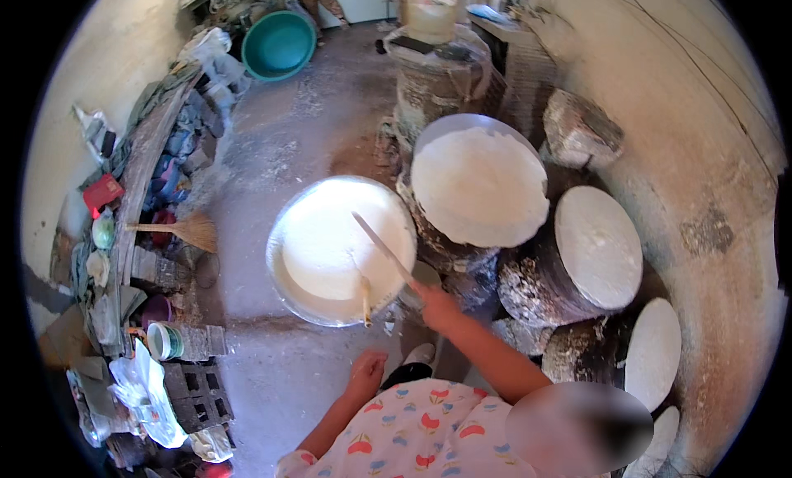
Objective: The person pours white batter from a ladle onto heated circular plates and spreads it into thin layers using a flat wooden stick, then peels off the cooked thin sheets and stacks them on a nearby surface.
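My right hand [437,306] is closed around one end of a long, thin wooden stick [386,250]. The stick slants out over a wide metal basin [277,282] of white liquid [323,245]. A short yellowish handle [366,300] sticks out over the basin's near rim; its other end is in the liquid. Low in front of my body, my left hand [365,374] is curled into a loose fist, apart from the basin, and nothing shows in it. Right of the basin, a round top [477,181] with a pale, uneven-edged layer rests on a drum-like stand.
More white round tops [599,247] sit tilted on crusted drums along the right wall. Farther back stands a covered barrel [441,86] with a tub on it. At left are a straw broom [191,230], hollow bricks [200,394] and clutter; a green basin [279,46] lies beyond.
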Available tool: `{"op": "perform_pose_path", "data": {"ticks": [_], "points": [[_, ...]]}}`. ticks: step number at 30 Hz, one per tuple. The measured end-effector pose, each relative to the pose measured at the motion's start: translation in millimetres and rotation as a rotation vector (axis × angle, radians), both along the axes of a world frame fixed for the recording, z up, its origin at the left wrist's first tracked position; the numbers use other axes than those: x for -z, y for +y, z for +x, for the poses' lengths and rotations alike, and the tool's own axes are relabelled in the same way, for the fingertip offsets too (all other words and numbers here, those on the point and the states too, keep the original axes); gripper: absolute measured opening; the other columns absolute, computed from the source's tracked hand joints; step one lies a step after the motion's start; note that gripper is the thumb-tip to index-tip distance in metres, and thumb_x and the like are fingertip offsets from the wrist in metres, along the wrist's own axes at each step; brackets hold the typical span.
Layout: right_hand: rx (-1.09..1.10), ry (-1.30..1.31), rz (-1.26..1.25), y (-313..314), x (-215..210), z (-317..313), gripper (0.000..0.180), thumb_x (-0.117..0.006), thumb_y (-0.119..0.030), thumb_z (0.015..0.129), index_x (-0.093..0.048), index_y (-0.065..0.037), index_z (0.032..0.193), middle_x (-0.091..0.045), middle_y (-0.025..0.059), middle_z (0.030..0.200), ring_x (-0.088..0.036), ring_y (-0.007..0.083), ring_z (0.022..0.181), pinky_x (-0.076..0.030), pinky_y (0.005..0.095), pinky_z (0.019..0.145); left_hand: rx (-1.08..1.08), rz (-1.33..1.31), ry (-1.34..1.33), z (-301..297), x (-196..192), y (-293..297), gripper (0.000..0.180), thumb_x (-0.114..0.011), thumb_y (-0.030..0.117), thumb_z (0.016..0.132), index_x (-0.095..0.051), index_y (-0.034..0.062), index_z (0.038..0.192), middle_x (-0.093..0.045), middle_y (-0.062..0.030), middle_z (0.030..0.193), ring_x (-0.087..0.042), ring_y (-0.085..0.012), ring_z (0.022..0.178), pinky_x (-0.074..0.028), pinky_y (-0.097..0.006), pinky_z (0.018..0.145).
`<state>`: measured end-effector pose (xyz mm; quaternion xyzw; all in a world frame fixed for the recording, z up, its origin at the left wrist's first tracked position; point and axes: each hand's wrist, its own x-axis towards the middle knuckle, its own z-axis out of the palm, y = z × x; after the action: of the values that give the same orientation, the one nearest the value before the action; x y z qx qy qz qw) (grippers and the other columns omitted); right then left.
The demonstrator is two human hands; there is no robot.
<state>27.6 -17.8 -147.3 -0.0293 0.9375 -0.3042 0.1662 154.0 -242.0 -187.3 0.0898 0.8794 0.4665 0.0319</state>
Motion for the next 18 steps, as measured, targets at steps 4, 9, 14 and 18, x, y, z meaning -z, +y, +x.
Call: {"op": "perform_pose_path", "data": {"ticks": [4, 9, 14, 18], "points": [[-0.189, -0.187, -0.027, -16, 100, -15, 0.060, -0.047, 0.004, 0.084, -0.044, -0.022, 0.138, -0.060, 0.0158, 0.095, -0.060, 0.0309, 0.070, -0.049, 0.0408, 0.059, -0.168, 0.023, -0.066, 10, 0, -20, 0.013, -0.059, 0.004, 0.084, -0.069, 0.0051, 0.092, -0.067, -0.0114, 0.089, -0.064, -0.0254, 0.082, -0.051, -0.035, 0.072], [0.173, -0.866, -0.919, 28, 19, 11, 0.061, -0.049, 0.000, 0.089, -0.035, -0.020, 0.145, -0.054, 0.0042, 0.084, -0.042, 0.0087, 0.046, -0.034, 0.0231, 0.038, -0.128, 0.090, -0.065, 13, 0, -5, 0.011, -0.061, 0.007, 0.084, -0.069, 0.0040, 0.091, -0.067, -0.0133, 0.087, -0.064, -0.0290, 0.083, -0.051, -0.036, 0.075], [0.192, -0.833, -1.434, 111, -46, 84, 0.064, -0.046, 0.004, 0.090, -0.029, -0.019, 0.148, -0.052, 0.0045, 0.086, -0.035, 0.0036, 0.046, -0.030, 0.0175, 0.040, 0.054, 0.019, 0.004, 0, 5, 46, 0.011, -0.061, 0.007, 0.083, -0.069, 0.0037, 0.090, -0.067, -0.0138, 0.088, -0.064, -0.0300, 0.085, -0.051, -0.036, 0.076], [0.184, -0.659, -1.808, 194, -64, 183, 0.068, -0.045, 0.005, 0.088, -0.027, -0.020, 0.148, -0.051, 0.0070, 0.090, -0.035, 0.0041, 0.049, -0.030, 0.0177, 0.043, 0.220, 0.041, -0.041, 4, -6, 118, 0.010, -0.062, 0.005, 0.083, -0.069, 0.0034, 0.088, -0.068, -0.0137, 0.090, -0.065, -0.0293, 0.083, -0.052, -0.036, 0.073]]}}
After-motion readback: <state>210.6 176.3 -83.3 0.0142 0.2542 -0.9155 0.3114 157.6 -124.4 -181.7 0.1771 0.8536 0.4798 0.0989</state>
